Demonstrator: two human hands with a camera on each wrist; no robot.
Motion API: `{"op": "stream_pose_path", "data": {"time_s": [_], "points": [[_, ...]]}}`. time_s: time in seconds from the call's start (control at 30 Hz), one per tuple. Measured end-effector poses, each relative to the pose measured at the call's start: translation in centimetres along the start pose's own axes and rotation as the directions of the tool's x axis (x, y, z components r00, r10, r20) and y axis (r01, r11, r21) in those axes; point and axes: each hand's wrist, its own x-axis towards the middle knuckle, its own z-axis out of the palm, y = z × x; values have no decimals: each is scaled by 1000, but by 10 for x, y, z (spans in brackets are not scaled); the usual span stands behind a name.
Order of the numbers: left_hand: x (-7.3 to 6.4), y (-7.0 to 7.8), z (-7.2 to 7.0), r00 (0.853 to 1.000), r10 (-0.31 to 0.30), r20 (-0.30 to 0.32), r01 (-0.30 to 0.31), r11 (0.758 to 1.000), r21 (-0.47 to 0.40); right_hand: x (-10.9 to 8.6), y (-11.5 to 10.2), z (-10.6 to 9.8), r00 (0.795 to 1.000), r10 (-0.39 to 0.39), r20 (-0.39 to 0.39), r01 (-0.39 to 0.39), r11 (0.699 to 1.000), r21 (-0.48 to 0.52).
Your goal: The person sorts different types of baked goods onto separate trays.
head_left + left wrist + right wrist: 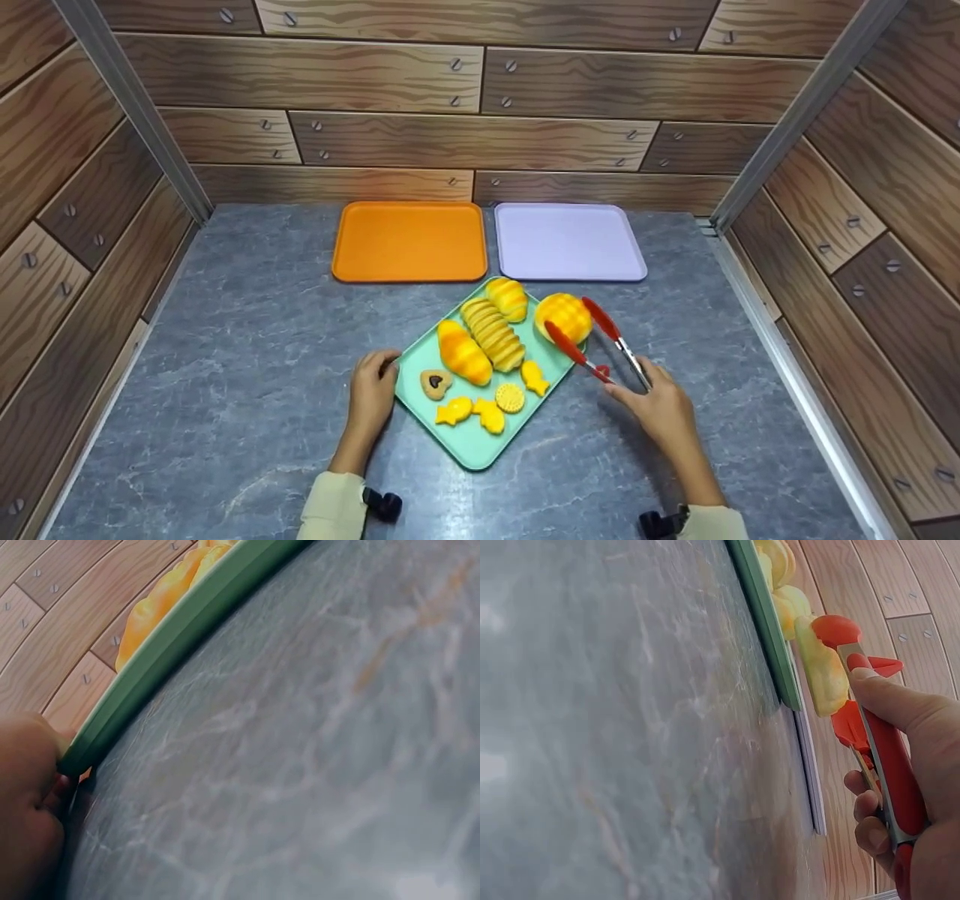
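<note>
Left hand has the mint-green tray by its left corner; right hand, I'm gripping red-tipped tongs around the round bun at the right corner, can't tell if it's lifted.

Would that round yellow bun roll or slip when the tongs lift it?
The bun probably won't roll far: the right wrist view shows a low, wide profile. Its rounded outline could swivel between the red tongs. Its moulded, toy-like look hints it's light.
</note>
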Motion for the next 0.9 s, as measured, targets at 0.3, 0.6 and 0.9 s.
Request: {"op": "stream_pose_path", "data": {"time_s": [0.3,0.6,0.9], "points": [[0,1,0,1000,8,-17,-8,1000,-9,23,3,-9,994,-20,-108,18,1000,-12],[0,2,1,1000,13,-14,-13,1000,1,57,13,-14,990,-10,-143,8,1000,-16],[1,1,0,1000,3,-6,-3,1000,-9,85,20,-18,987,39,-154,-43,999,-22]]}}
